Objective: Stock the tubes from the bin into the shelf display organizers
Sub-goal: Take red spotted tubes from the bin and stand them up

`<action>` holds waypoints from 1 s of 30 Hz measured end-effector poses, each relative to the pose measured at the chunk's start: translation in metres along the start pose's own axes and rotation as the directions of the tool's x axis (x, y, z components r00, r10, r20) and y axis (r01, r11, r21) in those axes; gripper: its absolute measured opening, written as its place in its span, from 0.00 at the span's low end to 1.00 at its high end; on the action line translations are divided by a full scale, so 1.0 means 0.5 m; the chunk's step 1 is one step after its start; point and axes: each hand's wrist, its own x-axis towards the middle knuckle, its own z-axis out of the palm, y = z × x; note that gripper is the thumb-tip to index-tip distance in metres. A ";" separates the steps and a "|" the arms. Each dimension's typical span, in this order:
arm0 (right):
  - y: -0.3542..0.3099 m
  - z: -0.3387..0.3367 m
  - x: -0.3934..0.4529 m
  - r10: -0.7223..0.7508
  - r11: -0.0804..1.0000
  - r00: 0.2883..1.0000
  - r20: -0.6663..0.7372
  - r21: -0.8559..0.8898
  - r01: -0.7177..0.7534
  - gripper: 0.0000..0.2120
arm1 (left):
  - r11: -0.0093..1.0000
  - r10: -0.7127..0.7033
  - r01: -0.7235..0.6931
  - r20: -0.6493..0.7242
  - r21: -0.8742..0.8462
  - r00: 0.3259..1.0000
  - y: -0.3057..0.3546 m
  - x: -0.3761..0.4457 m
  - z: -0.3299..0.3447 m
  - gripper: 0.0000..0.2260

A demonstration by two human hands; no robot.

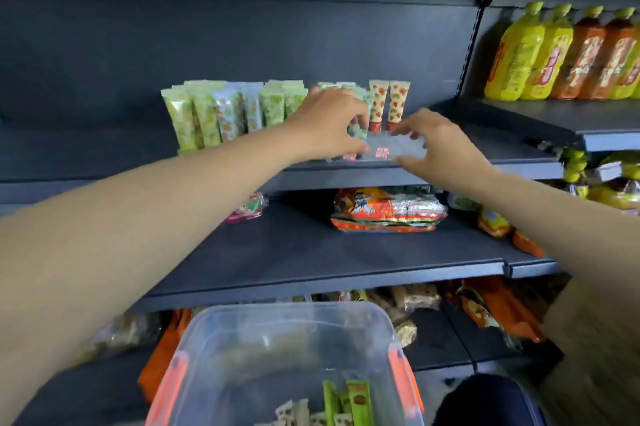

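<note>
The clear display organizer point(398, 146) at the front edge of the upper shelf point(346, 178) is blurred; its dividers cannot be made out, and the left hand point(329, 124) hides its left part. The left hand's fingers curl round a pale green tube point(356, 129), of which only a small section shows between fingers and thumb, so its orientation cannot be determined. The right hand point(440, 145) holds the organizer's right end, thumb at the lower front edge and fingers on its top.

Stocked tubes point(221, 114) stand upright in a row on the upper shelf, long axes vertical, flat crimped ends up. Two strawberry-print tubes point(388, 103) stand just behind the organizer, red caps down.

The clear bin point(291, 356) sits at the bottom of the view, cut off by the frame edge. Green tubes point(349, 405) and pale ones lie in it, partly cropped.
</note>
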 end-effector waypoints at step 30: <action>-0.172 0.751 -0.473 0.074 0.850 0.492 0.867 0.204 -0.486 0.20 | 0.754 -0.271 0.657 0.917 0.013 0.292 -0.161 -0.673 0.751 0.19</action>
